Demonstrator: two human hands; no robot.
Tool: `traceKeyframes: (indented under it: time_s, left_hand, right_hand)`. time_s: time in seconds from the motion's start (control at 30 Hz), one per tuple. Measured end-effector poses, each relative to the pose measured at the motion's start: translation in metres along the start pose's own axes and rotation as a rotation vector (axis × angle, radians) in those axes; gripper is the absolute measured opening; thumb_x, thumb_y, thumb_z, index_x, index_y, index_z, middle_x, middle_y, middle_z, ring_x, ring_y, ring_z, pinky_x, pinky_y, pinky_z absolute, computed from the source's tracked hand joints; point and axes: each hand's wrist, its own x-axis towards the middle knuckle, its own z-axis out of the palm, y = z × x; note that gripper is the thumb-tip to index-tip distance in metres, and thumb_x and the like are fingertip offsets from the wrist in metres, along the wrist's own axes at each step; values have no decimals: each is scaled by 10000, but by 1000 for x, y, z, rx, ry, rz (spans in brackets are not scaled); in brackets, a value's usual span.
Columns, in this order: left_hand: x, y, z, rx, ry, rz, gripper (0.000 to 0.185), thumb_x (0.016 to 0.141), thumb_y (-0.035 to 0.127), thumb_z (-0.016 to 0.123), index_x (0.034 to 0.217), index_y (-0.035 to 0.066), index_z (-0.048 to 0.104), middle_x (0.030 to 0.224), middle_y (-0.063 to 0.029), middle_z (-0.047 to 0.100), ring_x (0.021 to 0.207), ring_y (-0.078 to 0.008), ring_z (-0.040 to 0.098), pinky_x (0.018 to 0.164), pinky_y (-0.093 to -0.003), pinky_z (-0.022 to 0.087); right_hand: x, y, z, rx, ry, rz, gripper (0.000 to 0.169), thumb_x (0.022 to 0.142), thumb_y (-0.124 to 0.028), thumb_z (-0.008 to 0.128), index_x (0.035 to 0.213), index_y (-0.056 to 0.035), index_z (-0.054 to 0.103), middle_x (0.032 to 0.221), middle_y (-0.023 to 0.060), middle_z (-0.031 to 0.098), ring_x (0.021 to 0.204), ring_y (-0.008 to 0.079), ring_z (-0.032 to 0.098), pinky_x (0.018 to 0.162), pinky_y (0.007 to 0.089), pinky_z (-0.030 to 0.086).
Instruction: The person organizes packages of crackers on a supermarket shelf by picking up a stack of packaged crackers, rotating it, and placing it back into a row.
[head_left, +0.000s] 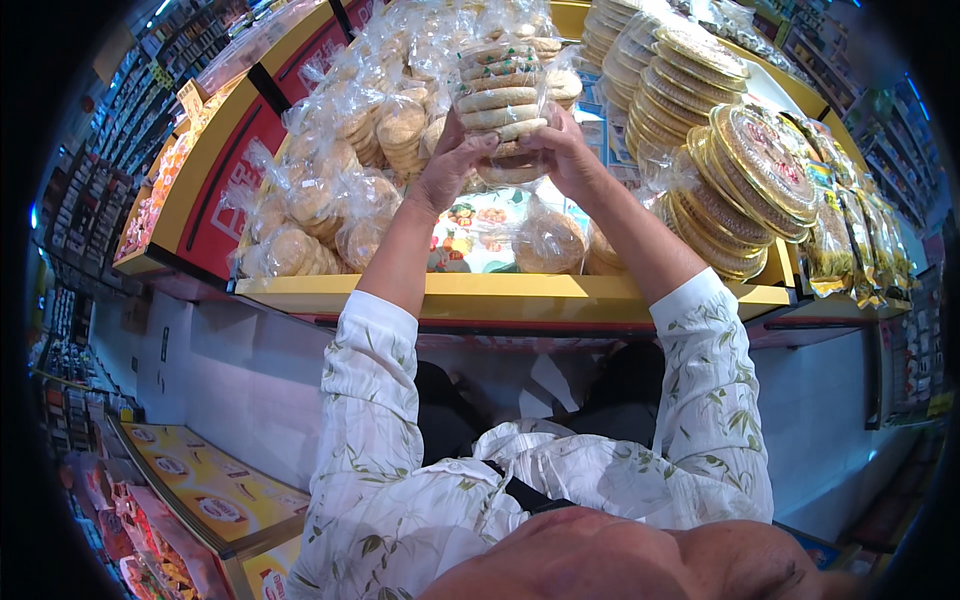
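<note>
Both hands grip one clear plastic bag of stacked round flatbreads (499, 99), held above the display stand. My left hand (459, 161) has its left side, with the thumb across the lower front. On the right side my right hand (564, 148) clasps it, thumb also in front; the fingers behind are mostly hidden. Green marks show on the upper part of the bag. To the left lie many similar bagged flatbreads (401, 131), heaped and overlapping. Below the hands, a single bag of round breads (550, 241) rests on a printed sheet (474, 238) with coloured pictures.
A yellow front ledge (517, 294) edges the stand. Stacks of round packs with gold rims (739, 180) lean on the right, beside yellow packets (855, 240). A red side panel (232, 172) borders the left. Behind me stands a yellow printed display box (202, 472).
</note>
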Motion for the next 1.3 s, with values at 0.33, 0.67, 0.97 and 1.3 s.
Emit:
traceKeyframes:
  time_s: [0.33, 0.67, 0.97, 1.3]
  left_hand:
    - [-1, -11, -4, -86, -105, 27, 627, 800, 61, 491, 1392, 75, 284, 1339, -72, 432, 1234, -186, 426, 1061, -338, 323]
    - [-3, -14, -4, -153, -57, 43, 604, 776, 5, 427, 1366, 66, 311, 1315, -93, 457, 1205, -210, 474, 1023, -331, 395]
    - [-7, -13, -4, -116, -38, 43, 605, 754, -14, 429, 1346, 59, 326, 1281, -88, 466, 1174, -204, 481, 1021, -329, 391]
    - [-2, -9, 5, -155, 19, 115, 583, 753, 5, 396, 1331, 34, 329, 1286, -106, 452, 1209, -214, 438, 1053, -350, 340]
  right_hand:
    - [1, -4, -5, -196, -2, -64, 616, 661, -66, 689, 1195, 24, 396, 1084, 116, 560, 1006, 189, 576, 888, 326, 482]
    - [1, -2, -12, -297, -94, 1, 713, 702, -39, 748, 1293, 3, 351, 1183, 105, 545, 1108, 188, 539, 983, 335, 418]
    - [-7, -13, -2, -342, -128, 18, 699, 702, -68, 732, 1291, -14, 358, 1188, 108, 529, 1129, 186, 507, 990, 337, 406]
    - [-2, -6, -3, -280, -86, -46, 695, 691, -62, 710, 1289, -7, 360, 1195, 108, 540, 1111, 195, 528, 991, 336, 404]
